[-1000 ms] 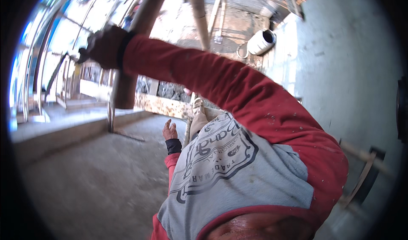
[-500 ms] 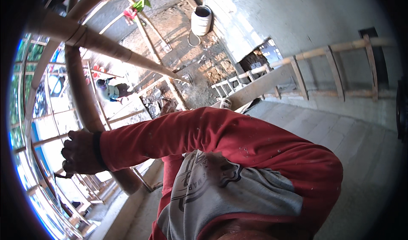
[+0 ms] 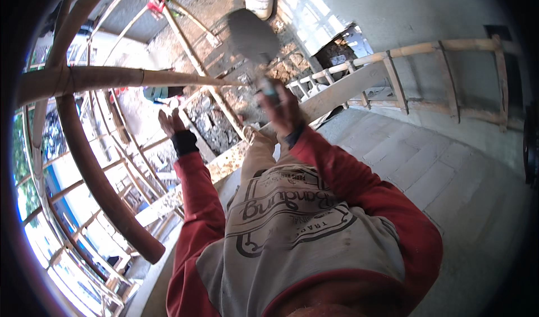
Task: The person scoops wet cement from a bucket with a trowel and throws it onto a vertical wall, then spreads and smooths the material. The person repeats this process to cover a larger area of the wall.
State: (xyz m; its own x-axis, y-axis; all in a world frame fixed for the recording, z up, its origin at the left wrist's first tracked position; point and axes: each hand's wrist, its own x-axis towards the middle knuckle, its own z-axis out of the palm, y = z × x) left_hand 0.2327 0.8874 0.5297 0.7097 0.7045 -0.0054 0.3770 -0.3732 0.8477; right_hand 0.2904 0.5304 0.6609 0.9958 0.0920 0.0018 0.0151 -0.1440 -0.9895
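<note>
My right hand (image 3: 281, 108) is closed round the handle of a trowel (image 3: 252, 35), whose grey blade points away from me and is slightly blurred. Further left, my left hand (image 3: 170, 123) is raised with its fingers stretched out and nothing in it. It is just below a thick bamboo pole (image 3: 135, 78) that runs across the upper left. Both arms are in red sleeves, with a dark band at the left wrist.
A bamboo ladder (image 3: 393, 81) lies along the grey wall (image 3: 438, 14) on the right, beside a plank (image 3: 348, 95). Thick curved bamboo (image 3: 101, 171) crosses the left. Far below are a white barrel (image 3: 259, 2), rubble (image 3: 210, 126) and a partly hidden person (image 3: 160, 94). Grey blockwork (image 3: 410, 154) spreads at right.
My right arm has swung back from the far left to the middle, bringing the trowel into plain sight. My left hand, hidden before, now shows. The view has shifted somewhat.
</note>
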